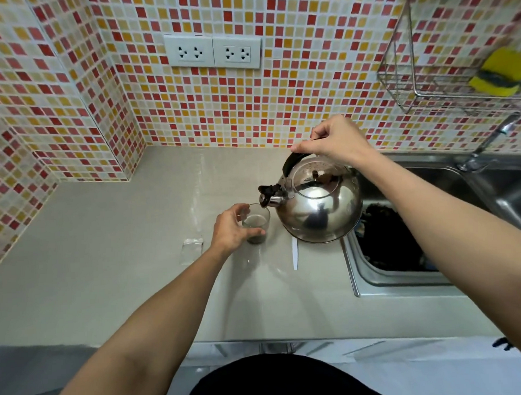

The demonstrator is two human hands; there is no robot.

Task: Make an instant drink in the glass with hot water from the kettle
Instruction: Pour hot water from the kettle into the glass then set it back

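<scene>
- Counter (113,263): pale beige, glossy; we see it run into the tiled corner at back-left.
- Glass (258,224) stands upright on it, approx. mid-counter; dark stuff at bottom.
- Clear sachet (191,250) lies flat, left of glass.
- White strip (295,253) lies flat, near sink (406,282) edge; sink set into counter on right.

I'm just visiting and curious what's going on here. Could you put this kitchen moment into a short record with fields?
Place: counter beside a sink
Left hand: wrapped around the glass, which stands on the counter
Right hand: grips the kettle by its black handle, tilted
Spout: over the glass rim
Glass contents: dark powder or liquid at the bottom
Stream of water: cannot tell
Nearby: empty sachet, white stick
</scene>
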